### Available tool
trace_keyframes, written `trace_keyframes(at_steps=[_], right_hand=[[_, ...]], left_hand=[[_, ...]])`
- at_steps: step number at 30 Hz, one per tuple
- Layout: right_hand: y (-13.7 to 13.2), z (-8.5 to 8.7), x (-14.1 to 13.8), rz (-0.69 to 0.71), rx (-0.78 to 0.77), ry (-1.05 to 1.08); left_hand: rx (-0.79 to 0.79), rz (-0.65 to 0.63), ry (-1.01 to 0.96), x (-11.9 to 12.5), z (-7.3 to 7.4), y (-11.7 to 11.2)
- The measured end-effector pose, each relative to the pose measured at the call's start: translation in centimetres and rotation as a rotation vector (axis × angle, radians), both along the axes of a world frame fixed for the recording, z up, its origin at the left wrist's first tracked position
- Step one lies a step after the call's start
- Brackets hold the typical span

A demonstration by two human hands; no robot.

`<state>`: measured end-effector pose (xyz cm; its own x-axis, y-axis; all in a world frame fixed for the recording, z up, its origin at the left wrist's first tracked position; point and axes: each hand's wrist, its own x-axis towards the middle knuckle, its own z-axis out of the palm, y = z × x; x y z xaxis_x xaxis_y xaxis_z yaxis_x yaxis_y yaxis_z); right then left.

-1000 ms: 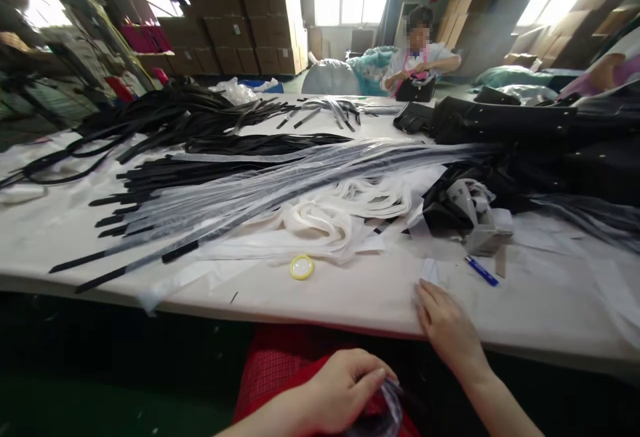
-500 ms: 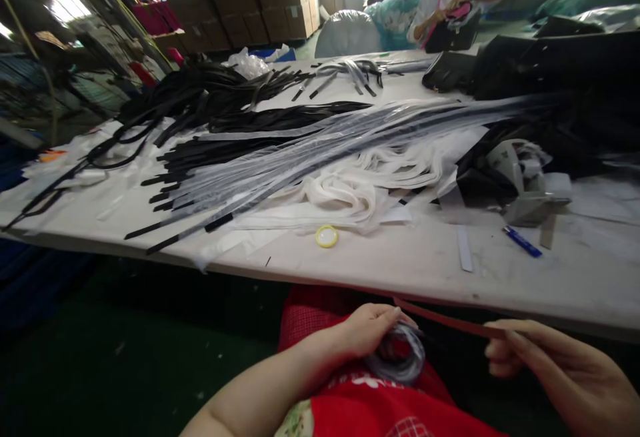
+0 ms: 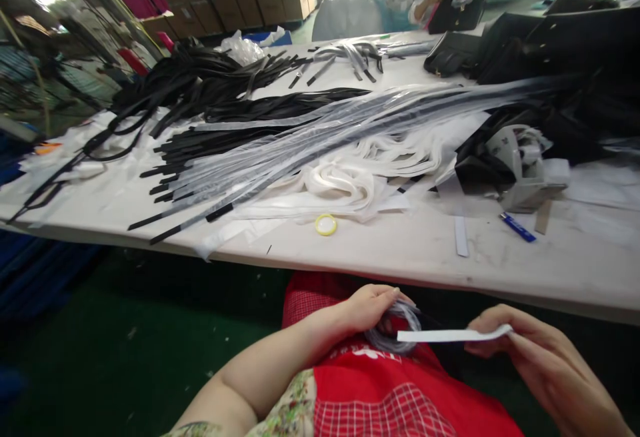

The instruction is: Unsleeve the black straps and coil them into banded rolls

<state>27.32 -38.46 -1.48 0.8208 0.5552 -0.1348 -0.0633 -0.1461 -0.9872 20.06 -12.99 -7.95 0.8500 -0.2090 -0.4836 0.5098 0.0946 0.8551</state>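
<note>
My left hand (image 3: 376,307) is closed around a coiled grey strap (image 3: 393,340), resting low over the red apron (image 3: 365,383) on my lap. To the right, my right hand (image 3: 520,343) pinches one end of a narrow white strip (image 3: 440,335). The strip's free end points left and overlaps the coil in view; whether they touch I cannot tell. Both hands are below the near edge of the white-topped table (image 3: 390,250). A round disc with a yellow rim (image 3: 326,225) lies near that edge.
Plastic-wrapped straps (image 3: 280,163) and black straps (image 3: 210,90) spread across the table. White folded bands (image 3: 345,183), a blue marker-like object (image 3: 518,227) and a tape dispenser (image 3: 530,170) lie closer. Black bags (image 3: 560,43) are piled right. Opposite, a person handles a black bag (image 3: 457,17).
The strip in my right hand has turned from showing a reddish-brown side to a white side, now lying nearly level and closer to the coil. My left hand keeps holding the coil.
</note>
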Motion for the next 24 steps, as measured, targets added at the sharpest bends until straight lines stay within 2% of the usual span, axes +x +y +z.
trace_keyframes(at_steps=[6, 9, 13, 16, 20, 24], right_hand=[[1.2, -0.7, -0.3, 0.105, -0.317, -0.157], [1.3, -0.5, -0.2, 0.129, -0.42, -0.457], [1.8, 1.2, 0.0, 0.312, -0.408, -0.926], [2.9, 2.8, -0.3, 0.456, -0.365, -1.174], [4.8, 3.8, -1.4, 0.565, -0.395, -1.31], [6.6, 2.6, -2.4, 0.644, -0.452, -1.32]], left_hand=[[-0.022, -0.011, -0.094, 0.3, 0.3, 0.1], [0.008, -0.039, -0.112, 0.4, 0.5, 0.3], [0.091, -0.13, -0.171, 0.6, 1.0, 0.6], [0.153, -0.166, -0.189, 0.7, 1.3, 0.8], [0.213, -0.179, -0.177, 0.7, 1.8, 0.8], [0.3, -0.177, -0.208, 0.4, 2.4, 0.9]])
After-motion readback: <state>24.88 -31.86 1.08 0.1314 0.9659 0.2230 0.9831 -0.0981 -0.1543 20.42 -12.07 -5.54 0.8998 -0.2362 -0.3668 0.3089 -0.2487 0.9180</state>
